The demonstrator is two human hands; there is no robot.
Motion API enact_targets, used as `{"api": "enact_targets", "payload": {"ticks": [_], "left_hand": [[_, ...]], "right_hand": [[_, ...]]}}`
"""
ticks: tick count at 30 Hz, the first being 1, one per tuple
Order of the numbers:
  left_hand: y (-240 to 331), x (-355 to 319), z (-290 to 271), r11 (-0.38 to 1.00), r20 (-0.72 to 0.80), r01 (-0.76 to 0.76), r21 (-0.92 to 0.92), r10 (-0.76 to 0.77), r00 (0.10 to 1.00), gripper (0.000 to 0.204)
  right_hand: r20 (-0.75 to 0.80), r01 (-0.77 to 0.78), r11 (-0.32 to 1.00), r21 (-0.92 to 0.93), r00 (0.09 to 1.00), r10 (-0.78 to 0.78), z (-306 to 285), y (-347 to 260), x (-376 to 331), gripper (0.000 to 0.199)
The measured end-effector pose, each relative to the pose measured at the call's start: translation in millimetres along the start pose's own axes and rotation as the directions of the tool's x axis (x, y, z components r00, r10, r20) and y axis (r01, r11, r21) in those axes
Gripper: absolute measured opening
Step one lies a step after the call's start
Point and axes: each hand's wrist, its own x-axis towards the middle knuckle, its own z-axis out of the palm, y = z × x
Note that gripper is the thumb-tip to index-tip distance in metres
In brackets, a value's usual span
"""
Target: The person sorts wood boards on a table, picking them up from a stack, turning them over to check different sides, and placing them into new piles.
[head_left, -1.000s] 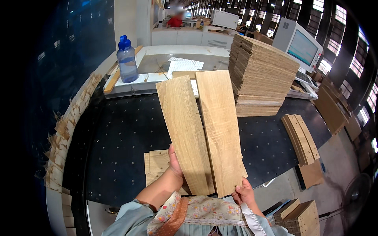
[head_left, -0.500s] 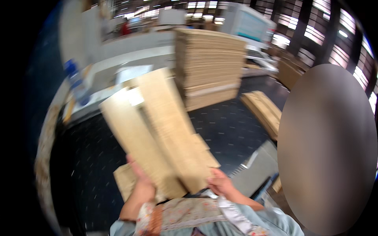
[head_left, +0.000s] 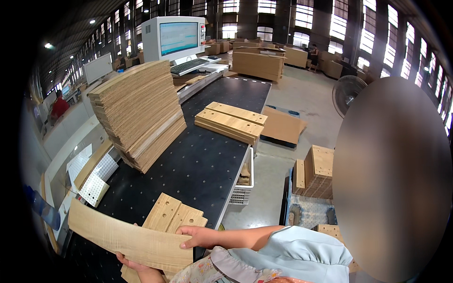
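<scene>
Though half-curled, both hands [head_left: 196, 237] with a hold on one long wooden board [head_left: 125, 236].

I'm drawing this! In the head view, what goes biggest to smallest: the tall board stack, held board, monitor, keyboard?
1. Tall board stack
2. Held board (closest of these to the camera, so it may look bigger than it is)
3. Monitor
4. Keyboard

Stacked boards [head_left: 139, 113] show a woodworking workshop.
</scene>
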Motion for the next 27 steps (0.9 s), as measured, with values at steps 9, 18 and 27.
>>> {"api": "enact_targets", "payload": {"ticks": [9,18,27], "left_hand": [[17,6,17,0.996,-0.058,0.051,-0.070,-0.055,0.997,0.059],[21,14,41,0.998,-0.250,-0.029,0.056,0.042,0.967,0.051],[40,15,24,0.985,-0.449,-0.130,0.110,0.166,0.878,0.053]], "right_hand": [[-0.095,0.021,0.999,0.048,0.995,-0.016,-2,-22,7,0.028],[-0.072,0.128,0.987,0.099,0.990,-0.121,-20,-43,14,0.027],[-0.070,0.102,0.931,0.351,0.994,-0.082,-24,-58,15,0.026]]}}
